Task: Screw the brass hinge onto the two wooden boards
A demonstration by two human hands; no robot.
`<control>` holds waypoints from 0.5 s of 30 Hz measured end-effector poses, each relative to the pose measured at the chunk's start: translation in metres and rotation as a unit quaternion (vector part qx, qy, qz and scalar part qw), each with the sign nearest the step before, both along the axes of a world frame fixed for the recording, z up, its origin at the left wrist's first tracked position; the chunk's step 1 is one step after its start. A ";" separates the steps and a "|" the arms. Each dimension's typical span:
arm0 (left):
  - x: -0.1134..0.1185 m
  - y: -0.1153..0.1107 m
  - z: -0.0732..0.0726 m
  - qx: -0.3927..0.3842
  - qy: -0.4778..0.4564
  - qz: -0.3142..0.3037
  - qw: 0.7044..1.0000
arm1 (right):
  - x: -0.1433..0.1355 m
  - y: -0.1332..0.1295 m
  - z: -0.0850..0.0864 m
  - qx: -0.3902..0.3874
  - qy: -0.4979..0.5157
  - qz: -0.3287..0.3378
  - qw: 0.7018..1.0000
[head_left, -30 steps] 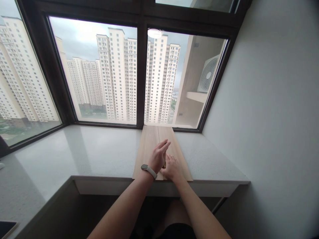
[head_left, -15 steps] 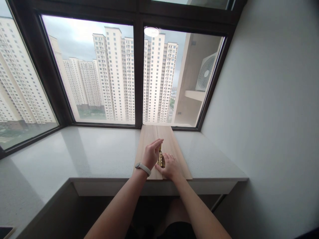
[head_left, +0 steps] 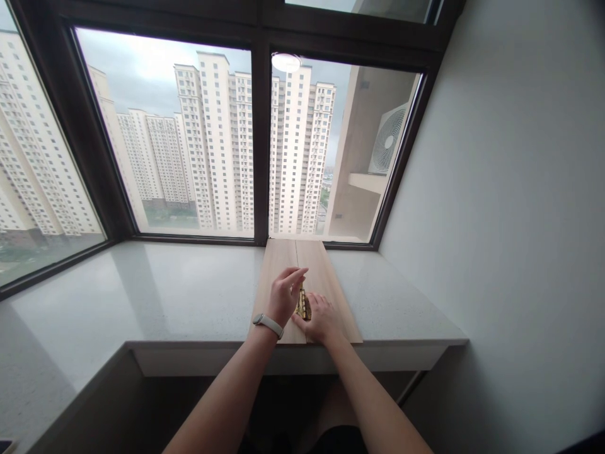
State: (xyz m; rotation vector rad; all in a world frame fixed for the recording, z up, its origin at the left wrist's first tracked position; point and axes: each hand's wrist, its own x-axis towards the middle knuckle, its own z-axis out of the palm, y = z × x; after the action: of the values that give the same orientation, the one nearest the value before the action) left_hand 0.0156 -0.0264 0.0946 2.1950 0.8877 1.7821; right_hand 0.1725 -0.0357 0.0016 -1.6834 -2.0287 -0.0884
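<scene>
Pale desk (head_left: 189, 296) below dark-framed window (head_left: 261, 145). Light band (head_left: 268, 325) on left wrist. Left hand (head_left: 284, 295) raised beside object, fingers extended close together; whether gripping, cannot tell. Gold-and-black object (head_left: 304, 308) between 2 hands, above seam of 2 wooden boards (head_left: 312, 257) laid side by side on desk; partly hidden. Right hand (head_left: 322, 320) curved along object's right side, thumb at near end, spread from fingers; firmness of hold, cannot tell. White wall (head_left: 510, 221) far right.

Left hand (head_left: 282, 295) and right hand (head_left: 323, 320) — a golden object (head_left: 303, 308) between them.
</scene>
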 end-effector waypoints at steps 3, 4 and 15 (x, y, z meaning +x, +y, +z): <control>0.001 0.001 -0.001 -0.007 0.012 -0.014 1.000 | 0.000 0.001 -0.001 0.008 -0.003 -0.001 1.000; 0.001 0.002 -0.002 -0.010 0.012 -0.018 1.000 | 0.000 0.001 -0.002 0.012 -0.003 -0.003 1.000; 0.005 0.002 -0.006 -0.025 0.001 -0.043 0.999 | 0.001 0.000 -0.001 0.013 0.006 0.000 1.000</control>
State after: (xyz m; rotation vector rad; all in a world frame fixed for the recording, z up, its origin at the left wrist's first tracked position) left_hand 0.0207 -0.0242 0.0882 2.1689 0.8168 1.7004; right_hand 0.1730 -0.0355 0.0003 -1.6637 -2.0104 -0.1025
